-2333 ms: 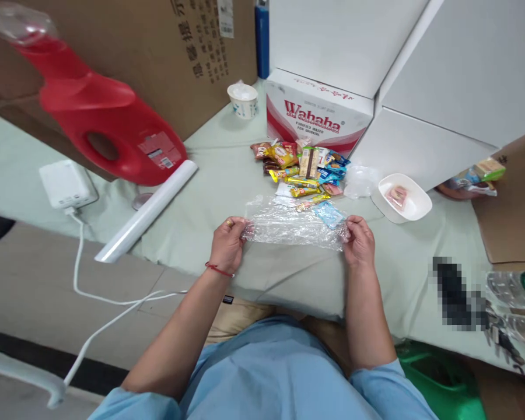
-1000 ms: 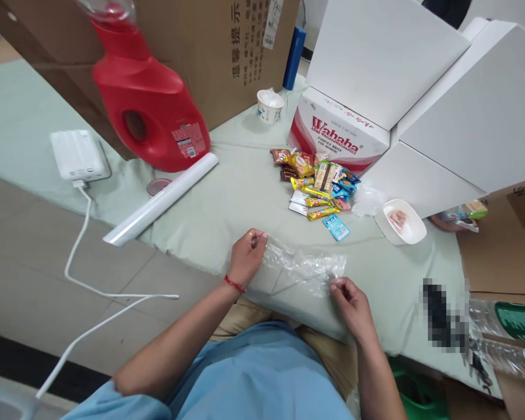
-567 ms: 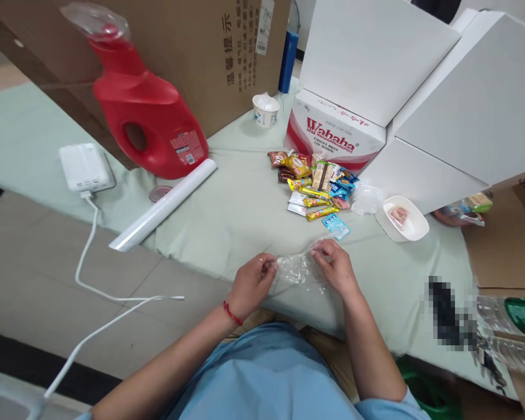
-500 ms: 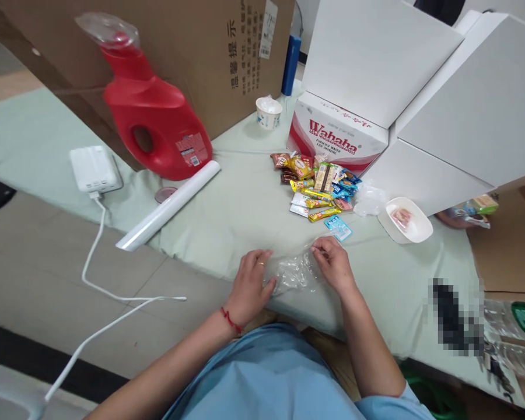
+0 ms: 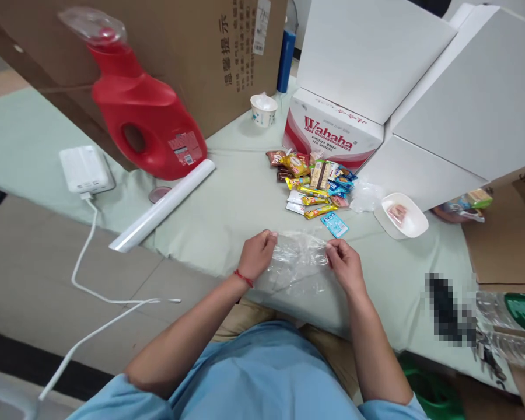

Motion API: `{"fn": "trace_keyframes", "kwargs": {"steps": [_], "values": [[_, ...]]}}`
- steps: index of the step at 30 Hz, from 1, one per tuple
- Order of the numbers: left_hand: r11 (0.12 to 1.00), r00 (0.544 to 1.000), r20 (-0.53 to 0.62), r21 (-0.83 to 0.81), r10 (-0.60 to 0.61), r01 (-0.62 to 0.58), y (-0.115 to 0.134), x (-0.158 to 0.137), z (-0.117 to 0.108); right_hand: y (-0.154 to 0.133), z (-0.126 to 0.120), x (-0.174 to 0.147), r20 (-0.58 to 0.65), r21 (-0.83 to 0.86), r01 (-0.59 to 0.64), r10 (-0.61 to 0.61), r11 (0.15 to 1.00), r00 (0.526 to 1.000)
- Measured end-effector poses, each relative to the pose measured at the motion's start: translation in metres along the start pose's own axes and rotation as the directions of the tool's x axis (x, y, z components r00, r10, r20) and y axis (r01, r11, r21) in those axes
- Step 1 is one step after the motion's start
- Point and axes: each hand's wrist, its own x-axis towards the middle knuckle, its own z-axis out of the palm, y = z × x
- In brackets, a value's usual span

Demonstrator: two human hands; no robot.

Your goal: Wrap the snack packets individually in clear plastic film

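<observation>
A clear plastic bag [image 5: 298, 265] is stretched between my two hands just above the near side of the table. My left hand [image 5: 259, 255], with a red string bracelet at the wrist, pinches its upper left corner. At the upper right corner my right hand [image 5: 346, 265] is closed on the bag too. Beyond the bag lies a pile of small wrapped snacks [image 5: 319, 175], with a light blue packet [image 5: 335, 224] nearest my right hand. Another crumpled clear bag [image 5: 366, 197] rests to the right of the pile.
A white bowl [image 5: 413, 226] holding a pink packet stands at right, by the white boxes. Behind the snacks is a Wahaha carton [image 5: 332, 131]. At left are a red detergent jug [image 5: 157, 111], a white roll [image 5: 164, 207] and a power bank [image 5: 87, 169] with its cable. A paper cup [image 5: 263, 112] stands farther back.
My left hand has gone from spread fingers beside the bag to pinching its upper corner. The bag is now spread wider and flatter between both hands.
</observation>
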Motion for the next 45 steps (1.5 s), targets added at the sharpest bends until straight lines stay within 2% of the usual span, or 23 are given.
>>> {"fn": "trace_keyframes", "kwargs": {"steps": [4, 7, 9, 11, 14, 16, 18, 21, 22, 23, 24, 25, 27, 29, 30, 32, 34, 35, 37, 39, 42, 43, 45], "values": [[0.993, 0.994, -0.031, -0.062, -0.106, 0.104, -0.008, 0.011, -0.005, 0.024, -0.023, -0.003, -0.07, 0.175, -0.212, 0.227, 0.962, 0.971], [0.985, 0.984, -0.052, 0.019, -0.168, 0.169, -0.011, 0.02, -0.009, 0.039, -0.029, -0.005, -0.091, 0.165, -0.264, 0.281, 0.95, 0.955], [0.986, 0.981, -0.147, 0.09, -0.127, 0.142, -0.012, 0.023, -0.01, 0.045, -0.032, -0.007, -0.114, -0.001, -0.216, 0.214, 0.976, 0.97], [0.982, 0.965, -0.26, 0.185, 0.03, 0.019, -0.013, 0.021, -0.009, 0.046, -0.034, -0.009, -0.129, -0.268, -0.083, 0.05, 0.96, 0.99], [0.913, 0.902, -0.29, 0.347, 0.321, -0.213, -0.012, 0.01, -0.005, 0.039, -0.034, -0.008, -0.04, -0.568, 0.183, -0.249, 0.802, 0.968], [0.839, 0.854, -0.238, 0.428, 0.463, -0.336, -0.012, 0.002, -0.003, 0.033, -0.033, -0.003, 0.058, -0.623, 0.322, -0.368, 0.713, 0.928], [0.731, 0.787, -0.14, 0.495, 0.601, -0.47, -0.011, -0.005, -0.001, 0.029, -0.03, 0.005, 0.115, -0.598, 0.395, -0.413, 0.697, 0.903], [0.51, 0.638, 0.101, 0.51, 0.764, -0.692, -0.011, -0.008, -0.001, 0.027, -0.026, 0.02, 0.085, -0.462, 0.375, -0.381, 0.804, 0.921], [0.452, 0.594, 0.18, 0.492, 0.784, -0.744, -0.012, -0.008, -0.002, 0.027, -0.024, 0.024, 0.058, -0.393, 0.322, -0.326, 0.861, 0.944], [0.418, 0.573, 0.247, 0.475, 0.781, -0.774, -0.013, -0.006, -0.001, 0.028, -0.023, 0.028, 0.026, -0.311, 0.238, -0.242, 0.92, 0.97], [0.414, 0.58, 0.3, 0.467, 0.757, -0.781, -0.015, -0.004, -0.001, 0.029, -0.021, 0.031, -0.006, -0.217, 0.132, -0.137, 0.967, 0.991], [0.436, 0.615, 0.34, 0.473, 0.712, -0.766, -0.017, -0.002, -0.001, 0.03, -0.021, 0.034, -0.035, -0.118, 0.019, -0.023, 0.993, 0.999], [0.527, 0.731, 0.374, 0.516, 0.57, -0.675, -0.02, 0.002, -0.001, 0.033, -0.022, 0.04, -0.081, 0.047, -0.158, 0.161, 0.986, 0.984], [0.624, 0.843, 0.351, 0.566, 0.409, -0.539, -0.021, 0.006, -0.001, 0.037, -0.03, 0.043, -0.131, 0.078, -0.227, 0.236, 0.971, 0.963], [0.66, 0.88, 0.333, 0.582, 0.338, -0.474, -0.021, 0.007, -0.001, 0.038, -0.037, 0.043, -0.168, 0.022, -0.23, 0.23, 0.973, 0.959], [0.698, 0.919, 0.314, 0.603, 0.238, -0.387, -0.019, 0.009, -0.002, 0.038, -0.051, 0.04, -0.28, -0.201, -0.19, 0.129, 0.961, 0.951], [0.699, 0.929, 0.317, 0.619, 0.194, -0.357, -0.016, 0.009, -0.001, 0.033, -0.063, 0.029, -0.378, -0.444, -0.094, -0.091, 0.891, 0.921], [0.692, 0.929, 0.319, 0.629, 0.187, -0.355, -0.014, 0.009, 0.0, 0.03, -0.065, 0.02, -0.383, -0.534, -0.021, -0.22, 0.845, 0.897], [0.673, 0.931, 0.314, 0.649, 0.188, -0.355, -0.013, 0.009, 0.002, 0.022, -0.062, -0.003, -0.265, -0.635, 0.182, -0.433, 0.751, 0.861], [0.651, 0.932, 0.303, 0.67, 0.2, -0.357, -0.014, 0.007, 0.004, 0.02, -0.051, -0.032, 0.021, -0.648, 0.42, -0.537, 0.635, 0.843], [0.625, 0.93, 0.308, 0.69, 0.202, -0.365, -0.018, 0.006, 0.002, 0.033, -0.04, -0.074, 0.458, -0.58, 0.639, -0.446, 0.505, 0.769], [0.621, 0.927, 0.319, 0.691, 0.197, -0.37, -0.02, 0.005, -0.001, 0.041, -0.042, -0.087, 0.533, -0.569, 0.659, -0.39, 0.492, 0.751], [0.619, 0.919, 0.346, 0.684, 0.19, -0.386, -0.024, 0.003, -0.007, 0.055, -0.054, -0.109, 0.586, -0.577, 0.65, -0.303, 0.494, 0.751]]}}
